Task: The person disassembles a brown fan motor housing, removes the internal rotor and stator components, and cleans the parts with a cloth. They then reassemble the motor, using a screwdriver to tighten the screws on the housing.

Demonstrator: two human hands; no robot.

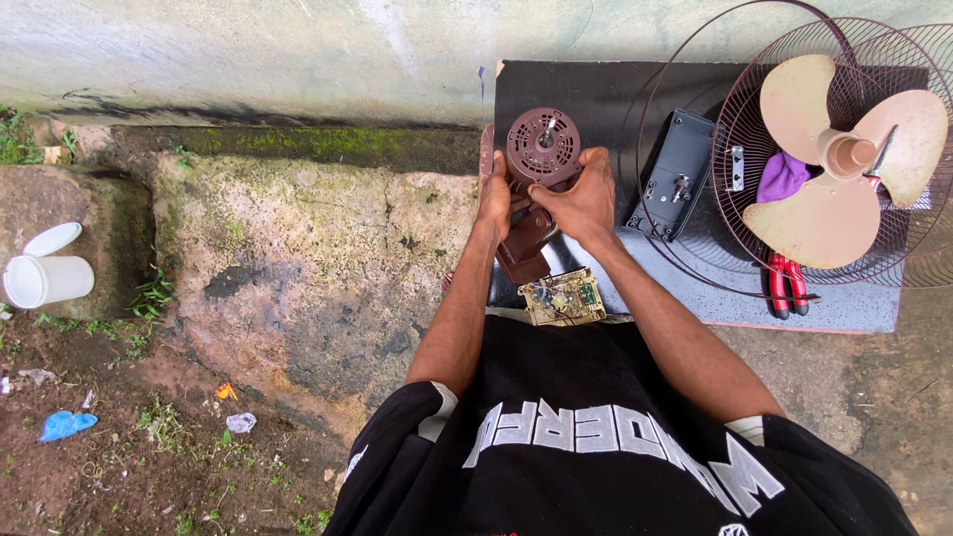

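A brown round fan motor housing [543,147] with a brown neck piece [526,243] below it stands on a dark board [596,99]. My left hand [493,197] grips the motor's left side. My right hand [579,197] grips its right side and lower edge. Both hands close around the motor. A small circuit board [564,298] with wires lies on the board just below my hands.
To the right lie a black fan base panel [673,174], a wire fan guard [824,149] holding a beige three-blade propeller [839,159], a purple cloth [782,177] and red-handled pliers [787,283]. A white cup [48,280] stands far left on mossy stone ground.
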